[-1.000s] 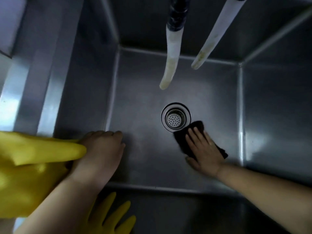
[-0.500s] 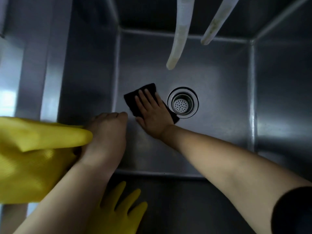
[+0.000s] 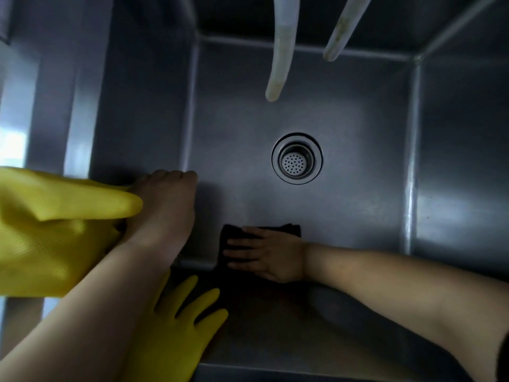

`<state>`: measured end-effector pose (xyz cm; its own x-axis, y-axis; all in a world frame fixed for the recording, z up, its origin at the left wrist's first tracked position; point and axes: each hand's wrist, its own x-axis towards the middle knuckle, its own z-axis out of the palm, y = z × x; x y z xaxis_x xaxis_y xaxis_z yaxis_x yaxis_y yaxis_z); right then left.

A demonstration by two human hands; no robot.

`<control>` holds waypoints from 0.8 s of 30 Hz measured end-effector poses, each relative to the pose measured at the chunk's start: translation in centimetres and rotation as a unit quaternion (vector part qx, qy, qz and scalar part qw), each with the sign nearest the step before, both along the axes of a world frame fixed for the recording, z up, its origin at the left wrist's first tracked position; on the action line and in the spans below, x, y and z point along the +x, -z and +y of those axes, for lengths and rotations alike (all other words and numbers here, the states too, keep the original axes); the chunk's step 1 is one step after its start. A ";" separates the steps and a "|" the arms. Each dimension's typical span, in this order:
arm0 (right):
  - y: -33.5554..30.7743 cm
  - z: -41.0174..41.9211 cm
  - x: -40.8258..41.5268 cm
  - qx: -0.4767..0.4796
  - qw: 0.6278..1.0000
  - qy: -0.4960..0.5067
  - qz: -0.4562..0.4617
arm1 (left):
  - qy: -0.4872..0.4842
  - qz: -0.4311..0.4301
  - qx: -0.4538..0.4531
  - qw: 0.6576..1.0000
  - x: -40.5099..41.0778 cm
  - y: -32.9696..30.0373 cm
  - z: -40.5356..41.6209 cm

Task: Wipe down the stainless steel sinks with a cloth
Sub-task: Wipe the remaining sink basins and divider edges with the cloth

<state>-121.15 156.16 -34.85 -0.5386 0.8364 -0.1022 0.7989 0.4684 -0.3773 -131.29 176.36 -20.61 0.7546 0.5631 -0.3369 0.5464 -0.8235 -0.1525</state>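
Observation:
I look down into a deep stainless steel sink (image 3: 344, 128) with a round drain strainer (image 3: 297, 159) in its floor. My right hand (image 3: 265, 255) lies flat on a dark cloth (image 3: 234, 235), pressing it against the sink floor at the near wall, below and left of the drain. My left hand (image 3: 165, 205) rests with fingers curled over the sink's left rim; whether it holds the yellow rubber glove (image 3: 49, 230) beside it I cannot tell.
Two pale hoses (image 3: 281, 56) hang from above over the back of the sink, a second hose (image 3: 341, 28) to the right. Another yellow glove (image 3: 176, 326) drapes over the near rim. A steel ledge (image 3: 41, 106) runs along the left.
My right hand has slid the cloth from beside the drain's left back toward the near wall. The left hand has stayed on the rim.

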 end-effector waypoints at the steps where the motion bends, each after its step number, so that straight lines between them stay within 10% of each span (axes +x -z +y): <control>1: -0.1 -1.3 1.0 -0.009 1.000 -0.004 0.003 | 0.001 0.005 0.001 1.000 0.0 0.2 0.1; 9: -1.7 -8.1 12.8 -0.031 0.992 -0.015 -0.124 | -0.010 0.031 0.008 0.999 0.0 1.4 0.3; 14: -2.2 -5.6 18.7 -0.042 0.960 0.182 -0.211 | -0.001 0.022 0.013 1.000 0.4 0.1 -0.4; 19: -1.8 -4.5 19.3 -0.091 0.847 0.482 -0.204 | 0.001 -0.007 -0.047 0.999 0.4 0.1 -0.8; 24: -2.0 -7.5 14.8 -0.116 0.816 0.536 -0.181 | -0.002 -0.045 -0.117 0.992 0.3 0.3 -0.9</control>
<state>-106.39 148.61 -32.81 0.5916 0.7421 -0.3151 0.7809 -0.6246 -0.0047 -131.03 175.42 -20.93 0.7849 0.4806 -0.3911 0.5530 -0.8280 0.0923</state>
